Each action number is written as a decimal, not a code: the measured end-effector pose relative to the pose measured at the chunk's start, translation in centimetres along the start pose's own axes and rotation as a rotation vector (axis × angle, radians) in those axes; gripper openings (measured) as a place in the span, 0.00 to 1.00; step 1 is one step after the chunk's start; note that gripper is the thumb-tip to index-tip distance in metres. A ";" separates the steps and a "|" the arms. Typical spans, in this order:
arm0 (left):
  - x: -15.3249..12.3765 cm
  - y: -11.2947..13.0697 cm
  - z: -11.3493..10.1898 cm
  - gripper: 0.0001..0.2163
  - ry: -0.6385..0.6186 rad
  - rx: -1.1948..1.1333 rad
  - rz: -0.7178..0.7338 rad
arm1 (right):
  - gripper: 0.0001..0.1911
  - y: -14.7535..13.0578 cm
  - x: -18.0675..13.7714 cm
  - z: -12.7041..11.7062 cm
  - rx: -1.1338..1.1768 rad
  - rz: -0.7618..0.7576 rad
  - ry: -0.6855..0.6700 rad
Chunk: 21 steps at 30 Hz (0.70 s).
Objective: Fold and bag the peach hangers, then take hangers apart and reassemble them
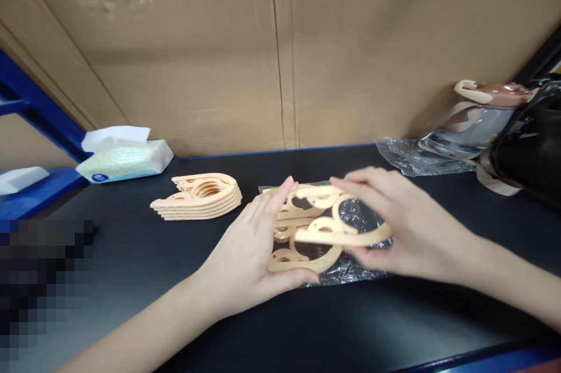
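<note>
Beige plastic folding hangers (326, 265), folded up, lie over a clear plastic bag (355, 270) in the middle of the black table. My left hand (249, 250) spans their left ends, fingers along the far side and thumb along the near side. In my right hand (407, 221) is another folded beige hanger (366, 237), gripped by its rounded end between fingers and thumb, slightly above the others. Part of the lower hangers is hidden behind my left hand. To the left sits a neat stack of several matching folded hangers (197, 209).
A tissue pack (127, 162) stands at the back left, by a blue metal frame (39, 110). At the back right are crumpled clear plastic (403, 156), a clear bottle (473, 127) and a black bag (530, 145). Cardboard (197, 57) walls off the far edge.
</note>
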State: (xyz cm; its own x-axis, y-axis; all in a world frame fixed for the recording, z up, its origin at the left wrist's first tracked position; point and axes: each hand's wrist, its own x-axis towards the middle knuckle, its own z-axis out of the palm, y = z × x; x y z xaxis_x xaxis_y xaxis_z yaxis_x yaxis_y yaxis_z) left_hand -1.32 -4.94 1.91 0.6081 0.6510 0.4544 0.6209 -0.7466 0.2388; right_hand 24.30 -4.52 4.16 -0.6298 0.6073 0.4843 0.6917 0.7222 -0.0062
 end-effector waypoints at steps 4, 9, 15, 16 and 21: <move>-0.2 -1.1 -0.2 0.38 -0.069 -0.013 -0.072 | 0.32 4.6 0.3 -2.5 -0.023 0.122 0.011; -0.1 -2.0 -0.2 0.23 -0.114 -0.014 -0.154 | 0.27 9.3 -1.0 -4.4 -0.056 0.264 -0.277; 0.1 -2.1 0.2 0.19 -0.160 -0.061 -0.166 | 0.27 8.3 -1.4 -3.5 0.186 0.256 -0.565; 0.0 -2.1 0.2 0.20 -0.165 -0.067 -0.172 | 0.28 7.6 -1.2 -3.3 0.247 0.244 -0.582; 0.0 -2.1 0.2 0.22 -0.168 -0.074 -0.204 | 0.31 5.1 0.1 -2.3 0.398 0.228 -0.511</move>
State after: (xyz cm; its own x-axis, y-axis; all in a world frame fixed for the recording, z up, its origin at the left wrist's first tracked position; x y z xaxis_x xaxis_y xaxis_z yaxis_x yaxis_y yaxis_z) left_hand -2.58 -3.37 1.24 0.5513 0.7982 0.2428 0.7051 -0.6013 0.3758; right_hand 28.56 -1.50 6.16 -0.6390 0.7681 -0.0401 0.7057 0.5648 -0.4277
